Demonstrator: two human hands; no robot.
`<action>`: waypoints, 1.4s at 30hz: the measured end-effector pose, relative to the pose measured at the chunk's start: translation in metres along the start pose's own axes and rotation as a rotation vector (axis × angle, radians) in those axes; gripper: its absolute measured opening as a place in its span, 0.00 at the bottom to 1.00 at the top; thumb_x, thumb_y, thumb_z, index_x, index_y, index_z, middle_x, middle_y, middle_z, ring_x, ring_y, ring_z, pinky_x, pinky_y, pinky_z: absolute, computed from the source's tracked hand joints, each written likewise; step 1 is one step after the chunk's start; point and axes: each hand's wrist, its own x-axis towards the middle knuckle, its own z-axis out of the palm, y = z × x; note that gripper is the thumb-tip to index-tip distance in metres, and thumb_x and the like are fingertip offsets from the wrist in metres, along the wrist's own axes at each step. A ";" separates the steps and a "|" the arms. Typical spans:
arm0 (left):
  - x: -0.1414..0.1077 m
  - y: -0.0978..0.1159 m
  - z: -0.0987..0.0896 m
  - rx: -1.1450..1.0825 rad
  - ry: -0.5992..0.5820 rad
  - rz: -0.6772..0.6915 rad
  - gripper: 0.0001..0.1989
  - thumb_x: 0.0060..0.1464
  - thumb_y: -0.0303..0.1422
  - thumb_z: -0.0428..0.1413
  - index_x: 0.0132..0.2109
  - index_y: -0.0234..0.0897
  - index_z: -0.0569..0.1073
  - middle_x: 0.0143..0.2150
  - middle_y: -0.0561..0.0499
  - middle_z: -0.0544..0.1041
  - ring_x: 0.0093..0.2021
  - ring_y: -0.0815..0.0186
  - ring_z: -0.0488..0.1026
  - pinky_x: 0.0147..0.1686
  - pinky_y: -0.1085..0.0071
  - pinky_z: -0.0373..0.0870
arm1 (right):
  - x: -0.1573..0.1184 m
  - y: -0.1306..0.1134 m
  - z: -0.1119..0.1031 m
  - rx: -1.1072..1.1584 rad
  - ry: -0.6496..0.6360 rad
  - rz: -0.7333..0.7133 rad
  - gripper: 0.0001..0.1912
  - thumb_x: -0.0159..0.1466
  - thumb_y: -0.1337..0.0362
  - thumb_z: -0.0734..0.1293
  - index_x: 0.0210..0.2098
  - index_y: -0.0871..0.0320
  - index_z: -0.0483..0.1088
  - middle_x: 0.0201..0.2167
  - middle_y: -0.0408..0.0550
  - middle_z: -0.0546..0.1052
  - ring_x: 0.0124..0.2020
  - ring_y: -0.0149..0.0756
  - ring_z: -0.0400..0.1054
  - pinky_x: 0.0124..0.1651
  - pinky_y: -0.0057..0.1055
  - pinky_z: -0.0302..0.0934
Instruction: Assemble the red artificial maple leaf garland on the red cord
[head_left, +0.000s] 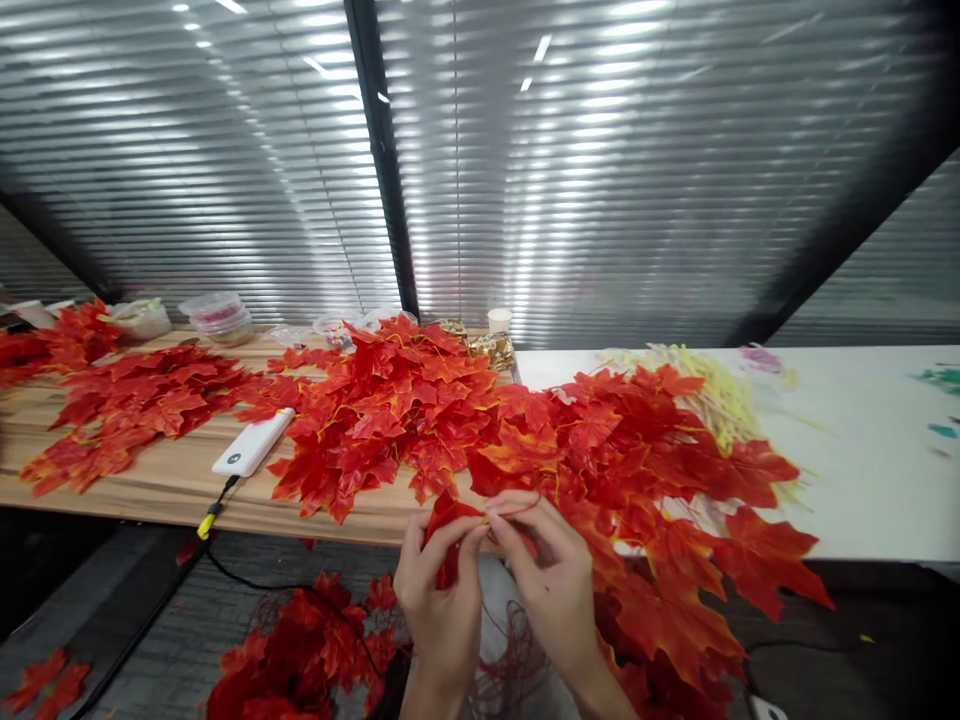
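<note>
Nearest the camera, the left hand [442,590] and right hand [551,575] meet fingertip to fingertip, each grip pinched shut on one red leaf [448,535] at the counter [150,480] edge, the leaf pile [420,410] lying at twelve o'clock.

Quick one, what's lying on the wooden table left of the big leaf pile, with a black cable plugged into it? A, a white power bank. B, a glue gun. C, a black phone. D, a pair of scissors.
A: a flat white power bank lies on the wooden table beside the leaf pile, with a black cable running from its near end over the table edge.
</note>
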 end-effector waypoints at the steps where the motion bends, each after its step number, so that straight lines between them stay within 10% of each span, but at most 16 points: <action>1: -0.002 -0.003 0.003 0.010 0.032 -0.012 0.05 0.49 0.25 0.56 0.31 0.40 0.75 0.31 0.53 0.72 0.32 0.67 0.70 0.34 0.73 0.68 | 0.000 0.000 0.001 0.002 -0.020 0.002 0.06 0.61 0.71 0.62 0.32 0.58 0.70 0.36 0.49 0.72 0.40 0.36 0.66 0.43 0.31 0.63; 10: -0.010 -0.018 0.031 0.029 0.136 0.068 0.07 0.49 0.24 0.54 0.30 0.40 0.74 0.27 0.53 0.73 0.30 0.65 0.71 0.32 0.71 0.68 | 0.006 0.009 0.000 -0.086 0.016 -0.154 0.09 0.59 0.74 0.63 0.35 0.57 0.72 0.37 0.49 0.73 0.40 0.37 0.68 0.42 0.32 0.64; 17: 0.037 -0.005 0.032 -0.045 0.112 0.350 0.08 0.46 0.21 0.56 0.30 0.40 0.75 0.28 0.53 0.71 0.28 0.69 0.69 0.30 0.74 0.67 | 0.044 -0.017 -0.014 -0.277 -0.089 -0.341 0.10 0.60 0.72 0.61 0.36 0.58 0.73 0.34 0.49 0.74 0.38 0.37 0.68 0.43 0.33 0.65; 24: 0.061 -0.003 0.039 -0.359 -0.082 -0.180 0.04 0.48 0.29 0.57 0.29 0.38 0.77 0.29 0.52 0.77 0.33 0.66 0.73 0.44 0.64 0.67 | 0.072 -0.016 -0.014 -0.337 -0.152 -0.348 0.10 0.63 0.70 0.59 0.34 0.59 0.72 0.32 0.50 0.72 0.37 0.34 0.67 0.42 0.31 0.64; 31: 0.035 -0.006 0.040 -0.764 0.010 -0.704 0.18 0.44 0.31 0.61 0.45 0.38 0.71 0.43 0.49 0.76 0.44 0.65 0.72 0.44 0.72 0.68 | 0.074 0.002 -0.025 -0.386 -0.409 -0.333 0.11 0.63 0.68 0.59 0.32 0.59 0.72 0.28 0.48 0.73 0.29 0.32 0.67 0.35 0.28 0.64; 42: 0.037 -0.027 0.024 -0.826 -0.420 -0.650 0.26 0.49 0.53 0.49 0.42 0.37 0.75 0.41 0.43 0.78 0.45 0.58 0.73 0.45 0.63 0.67 | 0.097 -0.004 -0.039 -0.161 -0.368 -0.133 0.06 0.59 0.65 0.64 0.30 0.60 0.73 0.26 0.47 0.75 0.26 0.33 0.70 0.31 0.29 0.68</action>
